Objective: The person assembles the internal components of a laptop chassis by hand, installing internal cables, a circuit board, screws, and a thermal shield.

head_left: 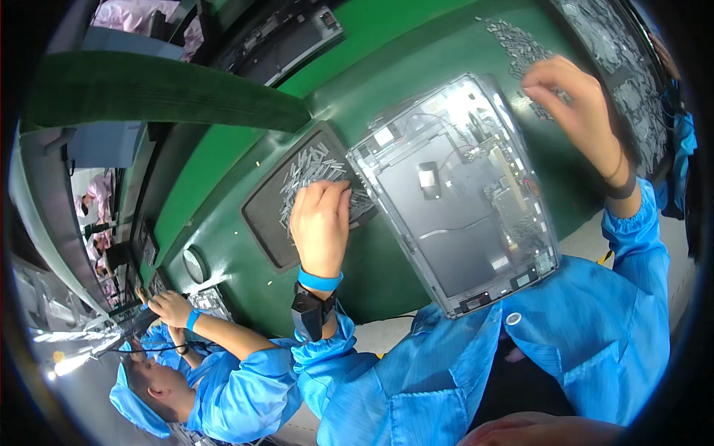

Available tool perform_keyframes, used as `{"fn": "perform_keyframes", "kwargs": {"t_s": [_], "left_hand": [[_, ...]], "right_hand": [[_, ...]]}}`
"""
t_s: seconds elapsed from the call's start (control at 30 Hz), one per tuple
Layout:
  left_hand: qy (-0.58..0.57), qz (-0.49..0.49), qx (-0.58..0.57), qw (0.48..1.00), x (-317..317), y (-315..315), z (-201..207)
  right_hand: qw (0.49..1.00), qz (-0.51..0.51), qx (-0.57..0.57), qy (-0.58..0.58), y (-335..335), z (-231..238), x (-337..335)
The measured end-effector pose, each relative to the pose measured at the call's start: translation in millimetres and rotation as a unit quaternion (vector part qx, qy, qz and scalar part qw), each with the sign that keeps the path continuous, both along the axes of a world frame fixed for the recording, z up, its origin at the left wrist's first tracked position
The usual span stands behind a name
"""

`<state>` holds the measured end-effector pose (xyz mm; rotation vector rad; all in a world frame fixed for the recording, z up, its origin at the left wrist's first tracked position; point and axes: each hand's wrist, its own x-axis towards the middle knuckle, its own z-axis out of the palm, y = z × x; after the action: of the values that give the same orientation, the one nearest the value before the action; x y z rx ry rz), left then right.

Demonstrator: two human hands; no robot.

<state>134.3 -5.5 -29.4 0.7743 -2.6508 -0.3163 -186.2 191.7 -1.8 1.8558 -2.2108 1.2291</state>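
My left hand (320, 227) reaches over a dark tray (269, 239) with fingers bent down and closed at a heap of small grey metal strips (306, 165). Whatever its fingertips grip is hidden. On the right, my right hand (569, 93) has thumb and forefinger pinched together above a loose pile of small dark parts (513, 43); I cannot make out what is between them. Between my hands lies an opened tablet housing (465, 249), showing circuit boards, thin cables and a small dark piece with a pale label (429, 180). It seems to rest on other flat panels.
A larger container of grey parts (632, 97) stands at the far right. Another opened device (297, 44) lies beyond a green padded bar (163, 89). At left, a co-worker (230, 394) in blue works at the same green table (387, 286), near a round dish (194, 264).
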Motion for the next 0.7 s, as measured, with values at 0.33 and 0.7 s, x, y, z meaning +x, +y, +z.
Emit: {"fn": "perform_keyframes", "kwargs": {"t_s": [0.33,0.7], "left_hand": [[-0.045,-0.012,-0.002,0.999,-9,-4,11],[0.277,0.051,0.347,0.894,-22,54,35]], "right_hand": [[0.984,0.145,0.06,-0.085,-63,13,-2],[0.989,0.016,0.143,0.024,-64,31,32]]}}
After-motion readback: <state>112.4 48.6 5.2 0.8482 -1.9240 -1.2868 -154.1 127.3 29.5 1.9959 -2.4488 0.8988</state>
